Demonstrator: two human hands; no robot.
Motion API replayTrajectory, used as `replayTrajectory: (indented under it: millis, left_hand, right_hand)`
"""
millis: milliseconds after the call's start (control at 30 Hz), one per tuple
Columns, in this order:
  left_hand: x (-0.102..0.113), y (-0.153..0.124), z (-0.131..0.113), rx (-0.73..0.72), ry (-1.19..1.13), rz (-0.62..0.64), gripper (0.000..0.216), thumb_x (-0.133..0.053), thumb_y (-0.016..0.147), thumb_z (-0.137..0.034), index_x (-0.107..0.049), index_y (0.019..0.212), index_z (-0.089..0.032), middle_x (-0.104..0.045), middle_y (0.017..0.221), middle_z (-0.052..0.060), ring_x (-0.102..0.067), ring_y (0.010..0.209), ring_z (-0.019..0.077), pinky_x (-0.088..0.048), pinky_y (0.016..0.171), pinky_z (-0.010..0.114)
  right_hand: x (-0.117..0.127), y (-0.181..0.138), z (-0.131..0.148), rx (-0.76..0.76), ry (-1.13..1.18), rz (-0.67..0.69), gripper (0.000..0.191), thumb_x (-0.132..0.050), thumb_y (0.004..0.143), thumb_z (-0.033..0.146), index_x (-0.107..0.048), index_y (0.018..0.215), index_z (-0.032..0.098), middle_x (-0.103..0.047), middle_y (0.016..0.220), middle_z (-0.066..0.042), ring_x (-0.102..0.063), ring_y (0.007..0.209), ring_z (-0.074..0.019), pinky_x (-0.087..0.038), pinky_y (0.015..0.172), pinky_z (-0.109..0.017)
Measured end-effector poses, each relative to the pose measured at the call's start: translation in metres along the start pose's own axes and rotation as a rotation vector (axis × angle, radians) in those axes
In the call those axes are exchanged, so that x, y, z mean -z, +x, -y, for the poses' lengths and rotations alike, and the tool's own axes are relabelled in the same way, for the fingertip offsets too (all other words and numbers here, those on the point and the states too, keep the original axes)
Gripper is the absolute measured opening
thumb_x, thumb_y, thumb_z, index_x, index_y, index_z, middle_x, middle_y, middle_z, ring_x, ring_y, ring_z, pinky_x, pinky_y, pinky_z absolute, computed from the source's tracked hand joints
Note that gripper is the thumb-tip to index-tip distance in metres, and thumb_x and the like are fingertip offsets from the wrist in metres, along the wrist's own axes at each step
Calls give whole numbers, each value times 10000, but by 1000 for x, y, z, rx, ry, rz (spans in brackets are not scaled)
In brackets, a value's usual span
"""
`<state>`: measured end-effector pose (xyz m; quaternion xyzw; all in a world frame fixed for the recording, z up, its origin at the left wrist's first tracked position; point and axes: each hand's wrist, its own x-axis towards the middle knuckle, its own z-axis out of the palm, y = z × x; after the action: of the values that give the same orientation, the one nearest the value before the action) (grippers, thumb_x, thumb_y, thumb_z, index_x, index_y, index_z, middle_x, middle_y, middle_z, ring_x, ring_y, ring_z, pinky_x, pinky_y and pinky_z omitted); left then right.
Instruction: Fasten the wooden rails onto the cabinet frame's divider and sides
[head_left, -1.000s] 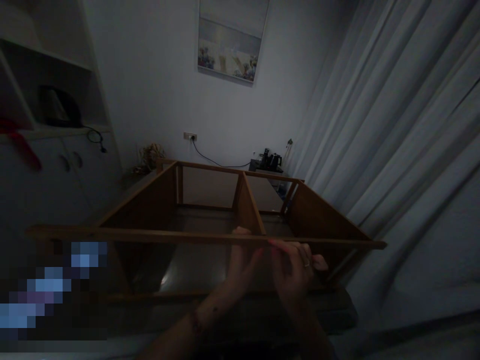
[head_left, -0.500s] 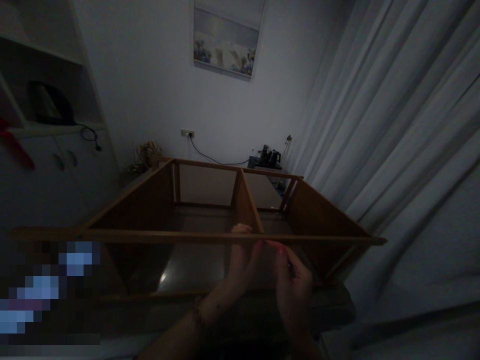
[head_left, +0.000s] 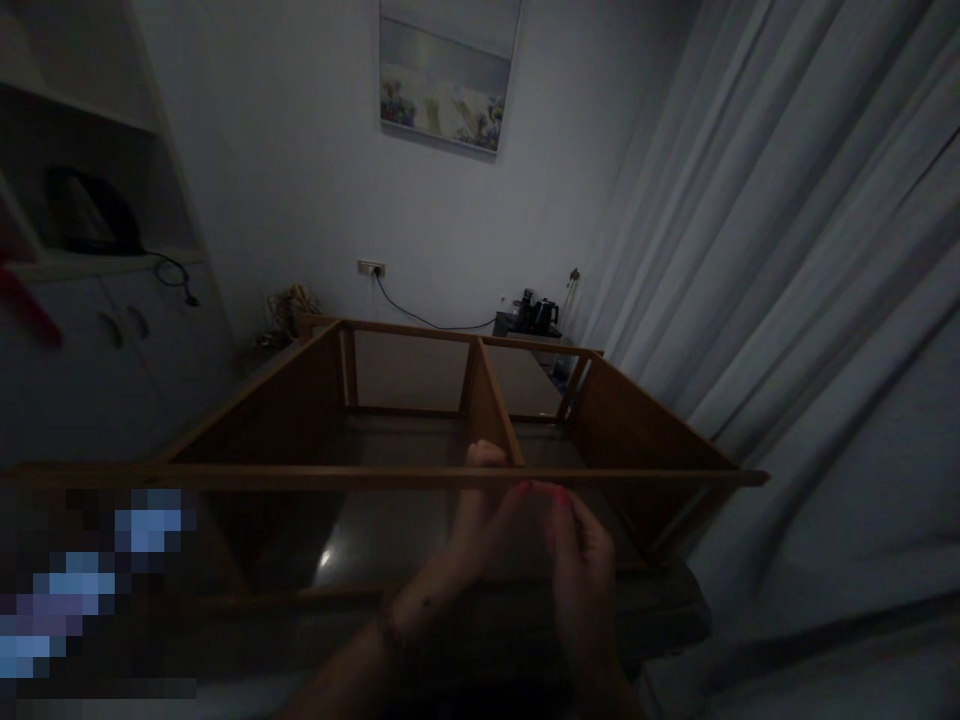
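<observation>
A brown wooden shelf frame (head_left: 495, 405) lies in front of me, with a divider board running from back to front. My left hand (head_left: 480, 520) reaches under the near rail (head_left: 315, 477); its fingers curl up behind the rail and its thumb presses the near side, close to where the divider meets it. Beside it, just below the rail, my right hand (head_left: 583, 545) is closed with thumb and forefinger pinched together. Whatever is between those fingertips is too dark and small to make out. The two hands' fingertips nearly touch.
A white cabinet (head_left: 82, 350) with an electric kettle (head_left: 94, 210) stands at the left. Grey curtains (head_left: 787, 250) hang along the right side. At the back are a small dark stand with a black pot (head_left: 545, 314), a wall socket (head_left: 371, 268) and a picture (head_left: 448, 80).
The view has shifted slightly. My right hand's fingers have drawn a little closer together by the rail; my left hand keeps its place on the rail.
</observation>
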<state>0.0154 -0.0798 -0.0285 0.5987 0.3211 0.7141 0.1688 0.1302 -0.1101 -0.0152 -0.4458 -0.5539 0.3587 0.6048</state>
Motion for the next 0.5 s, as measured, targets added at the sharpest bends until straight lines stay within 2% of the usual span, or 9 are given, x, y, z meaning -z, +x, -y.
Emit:
replayTrajectory:
  millis: [133,300,400,500]
  left_hand:
    - [3,5,-1,-32,-43,45,202,-536,910,-406,-460,887,-220,-427,871,1,-428,829,157,-378,760,284]
    - [6,6,1,-57,-129,80,199,-567,899,-393,-484,871,-215,-440,889,2,-438,815,142,-386,726,258]
    - [8,6,1,-26,-132,85,202,-574,894,-392,-505,853,-207,-453,890,7,-453,831,148,-397,740,266]
    - [9,5,-1,40,-118,91,227,-577,889,-403,-508,813,-200,-463,873,11,-464,825,155,-407,749,278]
  right_hand:
    - [-2,-1,0,18,-26,-15,416,-518,883,546,-739,955,201,-524,677,8,-502,623,-126,-442,583,-240]
    - [-3,-1,-1,135,-80,-42,384,-496,910,498,-750,950,213,-517,623,15,-485,617,-130,-416,576,-236]
    - [-5,-1,-2,204,-81,-41,362,-494,917,468,-755,941,218,-526,614,13,-493,634,-137,-411,584,-242]
    - [-8,-1,-4,198,-39,-39,356,-512,904,468,-759,924,211,-526,604,13,-491,615,-137,-404,567,-244]
